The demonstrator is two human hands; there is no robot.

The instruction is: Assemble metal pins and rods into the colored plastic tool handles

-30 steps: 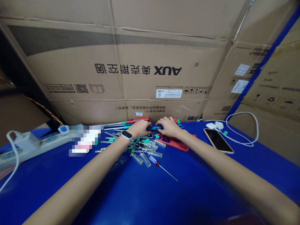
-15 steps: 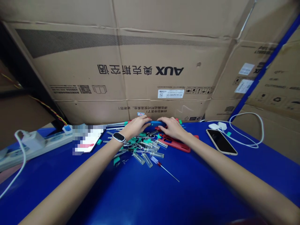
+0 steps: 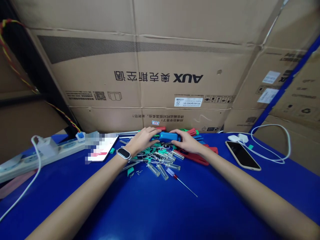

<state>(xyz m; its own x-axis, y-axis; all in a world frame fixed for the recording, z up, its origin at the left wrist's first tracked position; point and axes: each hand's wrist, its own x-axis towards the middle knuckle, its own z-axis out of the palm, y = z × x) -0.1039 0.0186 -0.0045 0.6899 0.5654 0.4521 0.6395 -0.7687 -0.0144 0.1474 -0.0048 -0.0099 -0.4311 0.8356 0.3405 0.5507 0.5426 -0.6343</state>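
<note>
Both my hands reach to the far side of the blue table [image 3: 155,206] and hold a small blue box-shaped item [image 3: 168,136] between them. My left hand [image 3: 143,140], with a smartwatch [image 3: 123,153] on its wrist, grips the item's left end. My right hand [image 3: 186,141] grips its right end. Under and in front of the hands lies a heap of small screwdrivers [image 3: 160,161] with clear and green handles. One thin screwdriver with a red tip [image 3: 183,184] lies apart, nearer to me. A red case [image 3: 197,157] lies under my right wrist.
A large AUX cardboard box [image 3: 155,76] walls off the back. A white power strip [image 3: 42,153] with a plugged charger lies at the left, a blurred phone [image 3: 100,150] beside it. At the right are a dark phone [image 3: 243,155] and a white cable [image 3: 270,146].
The blue item has come up off the pile and shows more between my hands, which have spread slightly. The camera has shifted, so everything sits a little further right.
</note>
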